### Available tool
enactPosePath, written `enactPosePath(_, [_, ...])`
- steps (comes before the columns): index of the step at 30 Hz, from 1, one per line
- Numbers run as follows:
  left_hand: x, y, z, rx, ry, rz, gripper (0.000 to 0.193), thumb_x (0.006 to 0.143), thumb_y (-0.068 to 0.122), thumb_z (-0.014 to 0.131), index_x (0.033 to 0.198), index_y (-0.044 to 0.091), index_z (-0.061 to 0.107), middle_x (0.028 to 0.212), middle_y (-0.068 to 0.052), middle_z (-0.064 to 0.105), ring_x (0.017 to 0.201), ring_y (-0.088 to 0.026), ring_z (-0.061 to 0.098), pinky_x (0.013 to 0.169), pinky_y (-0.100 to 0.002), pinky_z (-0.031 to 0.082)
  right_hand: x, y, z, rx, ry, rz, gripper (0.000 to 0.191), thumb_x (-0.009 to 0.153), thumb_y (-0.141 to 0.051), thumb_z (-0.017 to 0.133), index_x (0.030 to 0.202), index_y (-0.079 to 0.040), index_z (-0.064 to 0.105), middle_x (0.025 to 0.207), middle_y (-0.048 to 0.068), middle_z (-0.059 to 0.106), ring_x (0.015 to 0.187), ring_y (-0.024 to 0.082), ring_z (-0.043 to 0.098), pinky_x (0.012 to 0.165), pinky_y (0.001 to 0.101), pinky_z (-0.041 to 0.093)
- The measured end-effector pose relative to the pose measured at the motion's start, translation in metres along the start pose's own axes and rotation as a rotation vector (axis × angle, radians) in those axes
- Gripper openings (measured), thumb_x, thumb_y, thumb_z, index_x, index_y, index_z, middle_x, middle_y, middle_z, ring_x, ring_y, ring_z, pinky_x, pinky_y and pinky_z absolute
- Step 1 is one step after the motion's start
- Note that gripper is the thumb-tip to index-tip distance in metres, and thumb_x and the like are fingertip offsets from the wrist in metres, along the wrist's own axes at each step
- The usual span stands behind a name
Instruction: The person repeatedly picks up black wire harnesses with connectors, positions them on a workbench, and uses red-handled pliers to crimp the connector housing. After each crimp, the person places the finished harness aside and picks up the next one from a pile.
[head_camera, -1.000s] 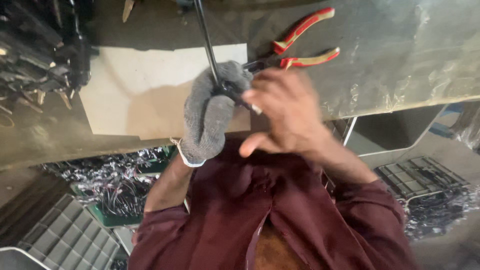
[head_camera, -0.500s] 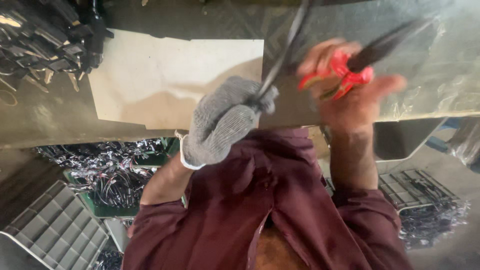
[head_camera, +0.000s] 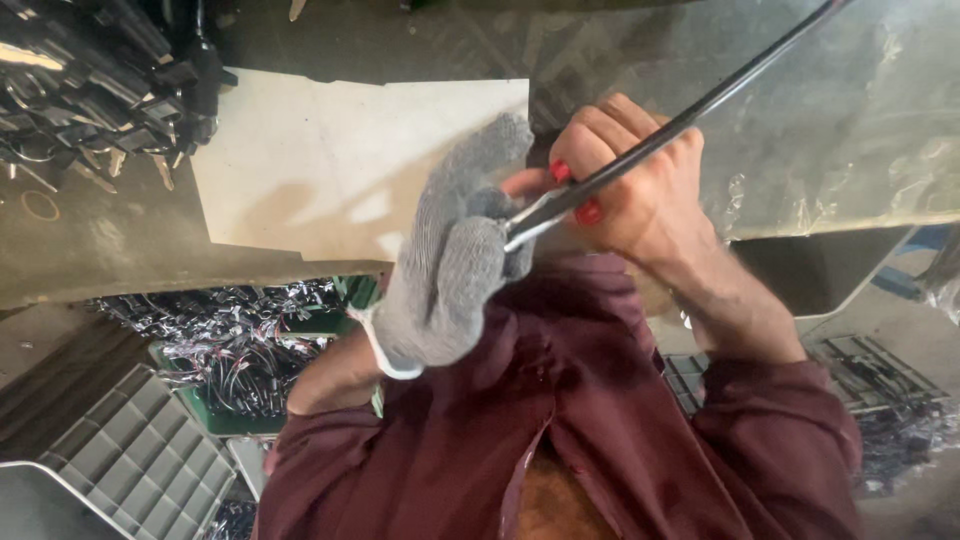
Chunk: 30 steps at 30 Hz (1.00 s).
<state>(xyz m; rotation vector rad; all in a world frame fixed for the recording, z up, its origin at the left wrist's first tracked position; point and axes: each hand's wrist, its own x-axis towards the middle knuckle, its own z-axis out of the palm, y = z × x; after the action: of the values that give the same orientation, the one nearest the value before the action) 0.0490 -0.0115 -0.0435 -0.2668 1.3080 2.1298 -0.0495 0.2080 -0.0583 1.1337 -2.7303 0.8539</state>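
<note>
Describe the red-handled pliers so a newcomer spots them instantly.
Start at the pale board on the bench, then go right to the bare right hand. The pliers sit in its fist against the black cable; only their handles show red.

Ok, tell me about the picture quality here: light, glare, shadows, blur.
Head view: soft, even light; the left hand in its grey glove throws a faint shadow onto the pale board. The clear plastic sheet glares and wrinkles at right. The black cable and bare right hand are slightly smeared; the frame edges bow outward.
</note>
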Motion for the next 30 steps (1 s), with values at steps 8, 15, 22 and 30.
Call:
enactPosePath(8, [0.006,0.022,0.001,0.816,0.116,0.445,0.062,0.102,0.026,0.072,0.153,0.003,0.046,0.113,-0.008,0.063,0.094,-0.022,0.060,0.079,-0.030,0.049,-0.004,-0.002,-0.003,0.144,-0.030,0.053,0.025,0.085,-0.016,0.078,0.103,-0.008,0.062,0.102,0.006,0.067,0.089,0.025,0.067,0.067,0.0363,0.052])
enactPosePath(15, [0.010,-0.003,0.008,1.029,0.267,0.532,0.073,0.096,0.033,0.080,0.152,0.004,0.044,0.113,-0.013,0.066,0.095,-0.033,0.066,0.080,-0.042,0.053,-0.018,-0.012,0.008,0.197,-0.032,0.120,0.033,0.084,-0.024,0.080,0.104,-0.005,0.061,0.101,0.008,0.066,0.088,0.027,0.066,0.068,0.0398,0.054])
enactPosePath(22, [0.008,-0.013,0.008,1.103,0.288,0.716,0.077,0.106,0.016,0.078,0.164,0.008,0.029,0.125,-0.005,0.071,0.097,-0.029,0.067,0.082,-0.041,0.053,-0.030,-0.011,0.007,0.057,-0.022,0.187,0.034,0.096,-0.031,0.082,0.096,-0.007,0.059,0.086,0.004,0.061,0.077,0.021,0.062,0.060,0.0371,0.048])
enactPosePath(30, [0.012,-0.024,0.012,1.491,0.477,0.760,0.073,0.099,0.018,0.080,0.157,0.007,0.038,0.132,-0.016,0.063,0.101,-0.036,0.064,0.081,-0.049,0.052,-0.042,-0.018,0.014,-0.069,-0.028,0.323,0.023,0.078,-0.009,0.075,0.088,-0.006,0.054,0.077,0.004,0.055,0.069,0.021,0.057,0.053,0.0381,0.040])
